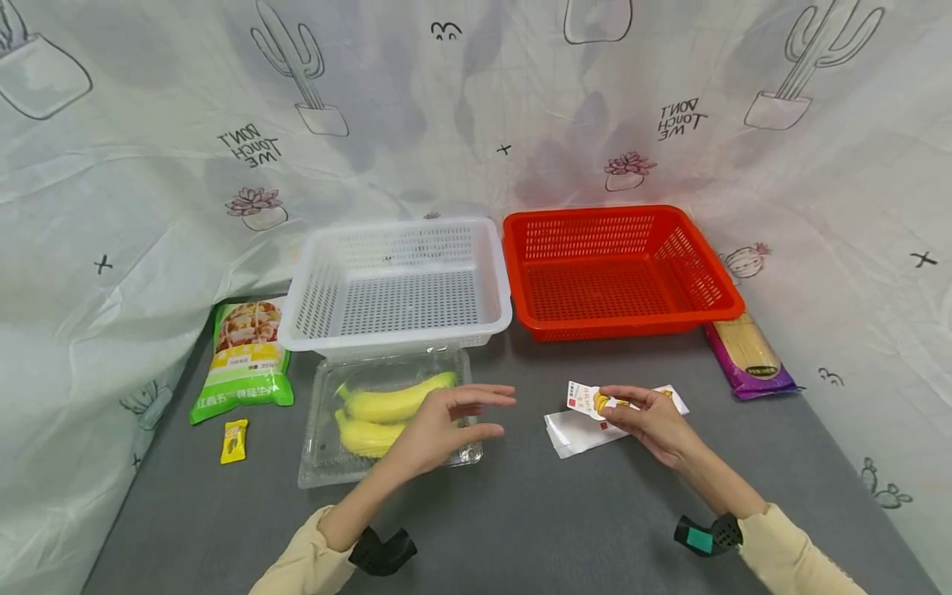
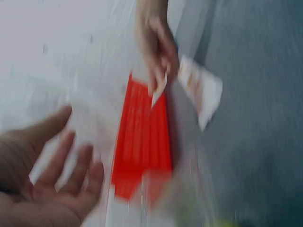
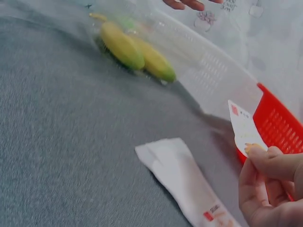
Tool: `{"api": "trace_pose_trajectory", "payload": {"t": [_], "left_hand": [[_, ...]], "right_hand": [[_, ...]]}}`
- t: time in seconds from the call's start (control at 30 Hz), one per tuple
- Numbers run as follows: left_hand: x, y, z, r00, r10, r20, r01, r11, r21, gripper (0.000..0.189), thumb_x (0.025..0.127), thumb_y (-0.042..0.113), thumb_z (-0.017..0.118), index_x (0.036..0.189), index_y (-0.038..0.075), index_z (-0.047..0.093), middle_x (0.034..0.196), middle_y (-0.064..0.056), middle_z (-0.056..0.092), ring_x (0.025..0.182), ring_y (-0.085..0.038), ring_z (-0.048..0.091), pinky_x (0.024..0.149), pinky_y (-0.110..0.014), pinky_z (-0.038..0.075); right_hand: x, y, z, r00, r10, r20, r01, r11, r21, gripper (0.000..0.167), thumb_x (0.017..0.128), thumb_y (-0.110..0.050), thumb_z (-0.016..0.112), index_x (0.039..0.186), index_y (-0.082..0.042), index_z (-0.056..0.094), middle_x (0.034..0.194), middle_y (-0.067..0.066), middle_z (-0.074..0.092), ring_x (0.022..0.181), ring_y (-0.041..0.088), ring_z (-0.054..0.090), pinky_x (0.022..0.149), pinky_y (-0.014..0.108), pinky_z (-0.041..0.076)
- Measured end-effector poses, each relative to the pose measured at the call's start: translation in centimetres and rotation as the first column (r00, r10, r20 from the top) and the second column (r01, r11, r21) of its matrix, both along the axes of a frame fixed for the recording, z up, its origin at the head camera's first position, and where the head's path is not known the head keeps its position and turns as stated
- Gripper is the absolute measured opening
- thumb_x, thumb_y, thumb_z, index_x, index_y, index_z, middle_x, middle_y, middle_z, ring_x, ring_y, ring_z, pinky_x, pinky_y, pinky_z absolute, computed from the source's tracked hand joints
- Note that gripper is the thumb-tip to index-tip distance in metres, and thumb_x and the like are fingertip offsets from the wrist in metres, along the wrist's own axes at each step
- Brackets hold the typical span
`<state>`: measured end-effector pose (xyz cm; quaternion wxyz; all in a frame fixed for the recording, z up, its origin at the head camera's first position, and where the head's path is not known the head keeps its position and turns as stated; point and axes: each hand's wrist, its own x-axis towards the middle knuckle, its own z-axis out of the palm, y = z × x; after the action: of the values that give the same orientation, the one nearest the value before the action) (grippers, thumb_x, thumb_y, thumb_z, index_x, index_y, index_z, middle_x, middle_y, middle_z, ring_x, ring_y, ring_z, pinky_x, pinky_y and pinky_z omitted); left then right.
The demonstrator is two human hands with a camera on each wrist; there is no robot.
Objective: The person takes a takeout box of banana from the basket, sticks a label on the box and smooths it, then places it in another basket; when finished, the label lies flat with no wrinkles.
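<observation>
A thin white paper card [image 3: 245, 126] is bearing a yellow banana print and a red mark. Two curved yellow bananas [image 3: 122, 46] are showing greenish ends. The draped white cloth [image 1: 387, 99] is displaying grey-outlined cacti and pinkish succulents.

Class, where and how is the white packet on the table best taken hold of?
Probably pinch the white packet by its plain left end, coming from the left with the left hand. It lies long and flat, and that end is uncovered in the head view, while the right hand, pinching a card, hides part of it further right.
</observation>
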<state>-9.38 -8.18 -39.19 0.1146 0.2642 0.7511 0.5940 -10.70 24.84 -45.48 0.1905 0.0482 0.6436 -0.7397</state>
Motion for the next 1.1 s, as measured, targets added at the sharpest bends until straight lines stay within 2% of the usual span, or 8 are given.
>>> {"api": "trace_pose_trajectory", "payload": {"t": [0.13, 0.2, 0.33, 0.53, 0.7, 0.87, 1.0, 1.1], "left_hand": [[0.2, -3.4, 0.0, 1.000, -0.016, -0.022, 0.017, 0.999, 0.041, 0.033, 0.082, 0.003, 0.074, 0.115, 0.005, 0.070, 0.128, -0.009, 0.062, 0.119, -0.017, 0.056, 0.096, -0.045, 0.044], [0.4, -5.3, -0.1, 0.999, -0.007, -0.038, 0.008, 0.999, 0.038, 0.032, 0.083, 0.004, 0.073, 0.114, 0.007, 0.070, 0.129, -0.014, 0.060, 0.121, -0.018, 0.055, 0.097, -0.041, 0.044], [1.1, -9.2, -0.2, 0.997, 0.038, -0.064, -0.036, 0.999, 0.038, 0.033, 0.083, -0.001, 0.071, 0.116, 0.005, 0.069, 0.130, -0.021, 0.057, 0.122, -0.019, 0.053, 0.098, -0.035, 0.044], [2.5, -14.0, -0.9, 0.978, 0.173, -0.119, -0.168, 0.984, 0.050, 0.043, 0.078, -0.012, 0.070, 0.120, -0.007, 0.062, 0.139, -0.014, 0.052, 0.129, -0.012, 0.046, 0.099, -0.025, 0.042], [3.5, -16.6, -2.0, 0.944, 0.276, -0.179, -0.278, 0.961, 0.013, 0.052, 0.074, -0.016, 0.071, 0.124, -0.009, 0.058, 0.149, -0.014, 0.038, 0.141, -0.010, 0.024, 0.101, -0.014, 0.033], [3.9, -18.6, -3.3, 0.932, 0.307, -0.190, -0.320, 0.946, -0.041, 0.055, 0.073, -0.015, 0.072, 0.125, -0.009, 0.058, 0.151, -0.013, 0.037, 0.143, -0.008, 0.019, 0.101, -0.010, 0.030], [4.2, -19.6, -4.7, 0.943, 0.293, -0.158, -0.306, 0.950, -0.066, 0.057, 0.073, -0.013, 0.074, 0.127, -0.009, 0.056, 0.152, -0.013, 0.034, 0.143, -0.002, 0.015, 0.100, -0.008, 0.027], [4.4, -19.9, -5.5, 0.954, 0.274, -0.124, -0.284, 0.956, -0.071, 0.058, 0.074, -0.011, 0.074, 0.129, -0.009, 0.055, 0.154, -0.013, 0.030, 0.140, -0.001, 0.023, 0.097, -0.009, 0.032]], "right_hand": [[-0.1, -0.4, 0.8, 1.000, 0.007, 0.014, -0.007, 1.000, 0.025, 0.031, 0.087, 0.004, 0.066, 0.118, 0.005, 0.064, 0.108, 0.003, 0.059, 0.087, 0.013, 0.060, 0.081, 0.027, 0.053], [-0.2, -0.6, 1.1, 1.000, 0.013, 0.015, -0.013, 1.000, 0.022, 0.031, 0.086, 0.005, 0.067, 0.117, 0.004, 0.065, 0.105, 0.004, 0.060, 0.086, 0.013, 0.061, 0.080, 0.028, 0.053], [-0.4, -0.9, 1.8, 1.000, 0.027, 0.010, -0.027, 0.999, 0.017, 0.028, 0.085, 0.006, 0.068, 0.112, 0.000, 0.069, 0.101, 0.004, 0.060, 0.085, 0.013, 0.062, 0.079, 0.027, 0.053], [-1.0, -1.0, 3.0, 0.998, 0.062, 0.016, -0.063, 0.996, 0.059, 0.027, 0.085, 0.003, 0.070, 0.111, -0.003, 0.071, 0.105, 0.006, 0.058, 0.086, 0.014, 0.060, 0.081, 0.029, 0.053], [-1.8, -1.2, 4.0, 0.997, 0.080, 0.009, -0.080, 0.996, 0.034, 0.027, 0.086, 0.004, 0.068, 0.111, -0.004, 0.071, 0.105, 0.007, 0.059, 0.085, 0.013, 0.062, 0.083, 0.030, 0.053], [-2.6, -1.5, 4.9, 0.991, 0.134, -0.012, -0.133, 0.988, 0.080, 0.026, 0.088, 0.000, 0.067, 0.113, -0.003, 0.070, 0.109, 0.005, 0.058, 0.086, 0.014, 0.060, 0.082, 0.029, 0.053], [-3.4, -2.1, 5.3, 0.983, 0.181, -0.033, -0.177, 0.980, 0.087, 0.027, 0.088, 0.001, 0.067, 0.114, -0.003, 0.070, 0.108, 0.003, 0.061, 0.087, 0.014, 0.060, 0.079, 0.026, 0.053], [-4.2, -2.7, 5.6, 0.975, 0.220, -0.044, -0.215, 0.972, 0.093, 0.027, 0.087, 0.001, 0.067, 0.114, -0.003, 0.069, 0.104, 0.003, 0.065, 0.085, 0.014, 0.063, 0.079, 0.027, 0.053]]}}
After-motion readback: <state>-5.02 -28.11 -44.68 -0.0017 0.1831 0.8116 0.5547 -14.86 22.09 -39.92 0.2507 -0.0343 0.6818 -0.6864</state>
